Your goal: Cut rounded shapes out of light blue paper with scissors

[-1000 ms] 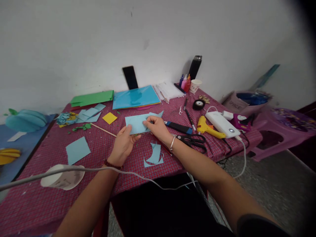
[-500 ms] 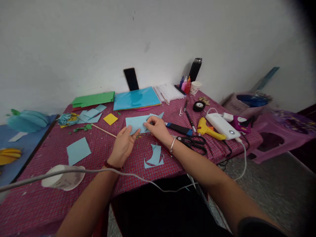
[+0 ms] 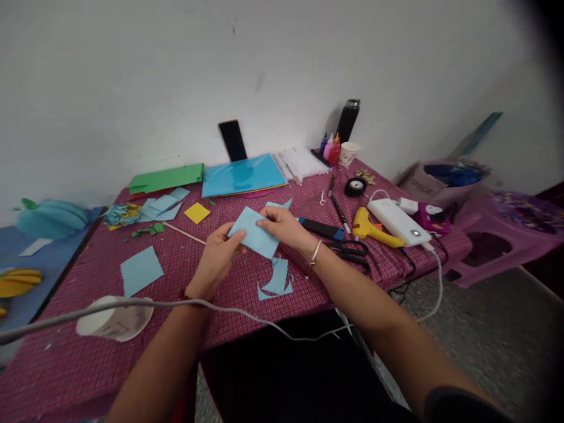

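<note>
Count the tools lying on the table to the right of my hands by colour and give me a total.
Yellow: 1, the glue gun
Black: 1, the scissors
Blue and black: 1, the utility knife
White: 1, the power bank
Total: 4

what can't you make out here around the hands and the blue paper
Head view, the only one:
- Light blue paper: its underside, and whether it is folded, hidden by the sheet itself and both hands.
- Left hand: fingertips tucked under the paper.
- Right hand: palm faces away.
- Scissors: partly behind the right wrist.
- Paper cup: print too blurred to read.
</note>
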The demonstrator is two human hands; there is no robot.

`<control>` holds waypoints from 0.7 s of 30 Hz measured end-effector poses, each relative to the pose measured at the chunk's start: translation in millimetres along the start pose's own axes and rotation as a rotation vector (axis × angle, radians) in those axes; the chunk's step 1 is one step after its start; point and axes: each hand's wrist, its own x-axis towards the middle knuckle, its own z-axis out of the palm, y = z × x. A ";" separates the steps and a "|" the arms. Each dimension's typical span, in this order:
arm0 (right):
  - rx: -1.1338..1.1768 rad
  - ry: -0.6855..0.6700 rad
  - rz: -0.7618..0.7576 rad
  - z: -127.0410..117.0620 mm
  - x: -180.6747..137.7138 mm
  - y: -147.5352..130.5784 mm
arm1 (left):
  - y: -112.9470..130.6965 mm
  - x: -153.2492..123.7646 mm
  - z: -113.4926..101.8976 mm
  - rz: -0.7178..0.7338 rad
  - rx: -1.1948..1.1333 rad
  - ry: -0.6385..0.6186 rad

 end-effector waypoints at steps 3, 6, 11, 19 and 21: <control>0.164 0.083 0.080 5.8 -0.8 -0.5 | 4.2 1.5 -0.4 -0.090 -0.172 0.029; 0.227 0.146 0.122 9.9 -1.1 -0.5 | 5.5 3.0 1.2 -0.196 -0.294 -0.018; 0.187 0.198 0.089 11.7 -2.2 -0.8 | -1.0 0.4 5.2 -0.123 -0.174 -0.028; 0.019 0.231 -0.010 10.9 -3.2 -0.7 | -10.4 -5.8 8.0 -0.031 0.130 0.031; 0.042 0.230 0.001 10.9 -3.4 -1.5 | -9.3 -5.7 8.3 -0.028 0.126 0.027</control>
